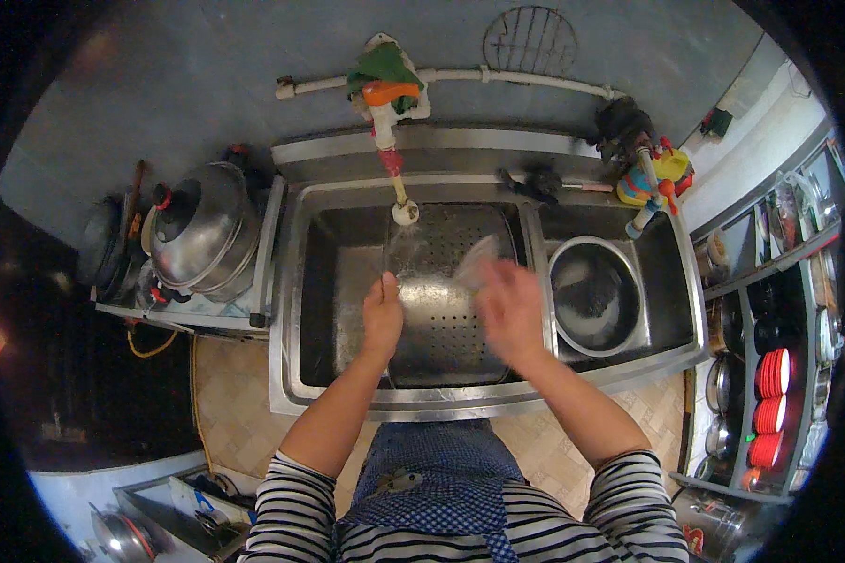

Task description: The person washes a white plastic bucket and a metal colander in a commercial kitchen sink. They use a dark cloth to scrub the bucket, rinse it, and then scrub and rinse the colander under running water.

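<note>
A perforated stainless-steel drainer tray [451,345] lies in the large left basin of a double sink [338,302], its surface wet and shiny. My left hand [384,317] grips the tray's left edge, thumb on top. Over the tray's right side, my right hand [510,310] is blurred by motion. A pale, see-through thing [477,259] is at its fingertips; the blur hides exactly what it is. The tap [394,158], with an orange handle and a round white outlet, stands above the tray's upper left, and water seems to splash just below it.
A round metal bowl [595,295] sits in the right basin below a second tap [648,172]. Dark scrubber-like items [539,183] lie on the back ledge. A lidded steel pot [204,225] stands at left. Shelves with red-rimmed stacked dishes [771,383] flank the right.
</note>
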The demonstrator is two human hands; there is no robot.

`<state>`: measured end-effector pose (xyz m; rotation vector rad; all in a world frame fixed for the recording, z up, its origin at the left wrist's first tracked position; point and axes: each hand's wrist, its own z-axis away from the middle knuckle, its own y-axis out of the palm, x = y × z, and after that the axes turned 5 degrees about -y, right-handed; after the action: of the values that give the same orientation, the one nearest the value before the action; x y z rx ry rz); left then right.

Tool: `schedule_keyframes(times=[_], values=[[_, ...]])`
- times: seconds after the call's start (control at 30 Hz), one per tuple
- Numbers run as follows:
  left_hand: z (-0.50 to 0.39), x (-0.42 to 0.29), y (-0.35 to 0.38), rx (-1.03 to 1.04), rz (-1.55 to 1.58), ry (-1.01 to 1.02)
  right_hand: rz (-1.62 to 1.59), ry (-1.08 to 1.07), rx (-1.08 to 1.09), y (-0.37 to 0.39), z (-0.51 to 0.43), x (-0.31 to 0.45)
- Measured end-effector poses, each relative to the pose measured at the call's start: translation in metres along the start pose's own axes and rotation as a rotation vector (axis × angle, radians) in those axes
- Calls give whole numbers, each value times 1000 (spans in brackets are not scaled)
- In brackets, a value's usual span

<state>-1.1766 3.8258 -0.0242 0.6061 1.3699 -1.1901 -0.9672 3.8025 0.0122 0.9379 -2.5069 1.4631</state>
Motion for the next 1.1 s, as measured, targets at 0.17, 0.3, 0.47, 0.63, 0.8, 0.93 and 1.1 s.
schedule_keyframes(times=[0.17, 0.3, 0.47, 0.63, 0.8, 0.93, 1.1], values=[[-1, -5, -4, 39, -61, -119, 117, -312, 282, 27, -26, 23], [-10, -2, 16, -119, -41, 51, 252, 25, 288, 67, -105, -14], [-21, -14, -13, -32, 106, -168, 256, -217, 231, 64, -42, 66], [-20, -11, -31, 23, 25, -190, 118, -181, 181, 57, -37, 59], [-54, -35, -58, -114, -198, 285, 71, -149, 124, 53, -41, 45], [-91, -151, -35, -236, -191, 704, 88, -155, 121, 51, -38, 49], [-109, -237, 9, -370, -476, 924, 64, -182, 73, 54, -34, 48]])
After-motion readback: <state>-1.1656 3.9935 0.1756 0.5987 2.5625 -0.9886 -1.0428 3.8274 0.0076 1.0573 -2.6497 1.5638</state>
